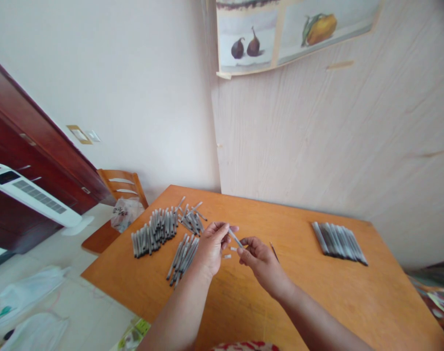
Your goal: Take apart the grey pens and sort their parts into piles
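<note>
Between my two hands, above the middle of the table, a slim pen (235, 238) with a pale, translucent barrel is held at a slant. My left hand (212, 246) pinches its upper end, and my right hand (262, 264) grips the lower end with thumb and fingers. Small pale pieces, which look like pen caps (227, 256), lie on the table just below and between the hands. Right of my right hand is a thin dark stick (274, 252). Beside my left hand lies a loose bunch of grey pens (182, 258) with dark ends, partly hidden by the forearm.
On the wooden table (288, 312), a large pen pile (154, 233) and a smaller one (191, 219) lie left. A neat row of pens (339, 243) lies right. A wooden chair (123, 185) with a plastic bag (127, 213) stands by the left edge; plastic bags (35, 292) cover floor.
</note>
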A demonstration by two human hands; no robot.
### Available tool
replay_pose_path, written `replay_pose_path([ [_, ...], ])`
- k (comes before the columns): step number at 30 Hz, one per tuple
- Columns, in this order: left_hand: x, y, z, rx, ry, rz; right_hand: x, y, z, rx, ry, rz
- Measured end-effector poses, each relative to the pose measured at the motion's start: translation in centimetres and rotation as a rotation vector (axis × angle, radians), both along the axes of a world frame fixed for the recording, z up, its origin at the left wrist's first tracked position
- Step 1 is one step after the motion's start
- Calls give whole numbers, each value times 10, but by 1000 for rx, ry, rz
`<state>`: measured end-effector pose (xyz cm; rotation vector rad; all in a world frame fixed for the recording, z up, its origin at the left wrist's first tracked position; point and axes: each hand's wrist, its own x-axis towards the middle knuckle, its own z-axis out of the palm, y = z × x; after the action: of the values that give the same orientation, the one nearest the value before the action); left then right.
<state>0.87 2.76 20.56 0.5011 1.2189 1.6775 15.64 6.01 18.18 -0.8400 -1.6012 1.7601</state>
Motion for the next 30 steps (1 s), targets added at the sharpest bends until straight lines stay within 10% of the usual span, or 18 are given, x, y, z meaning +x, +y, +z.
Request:
replay_pose_path([
  [30,-5,-5,7,-6,-130,-104,7,6,5,-44,19,128],
])
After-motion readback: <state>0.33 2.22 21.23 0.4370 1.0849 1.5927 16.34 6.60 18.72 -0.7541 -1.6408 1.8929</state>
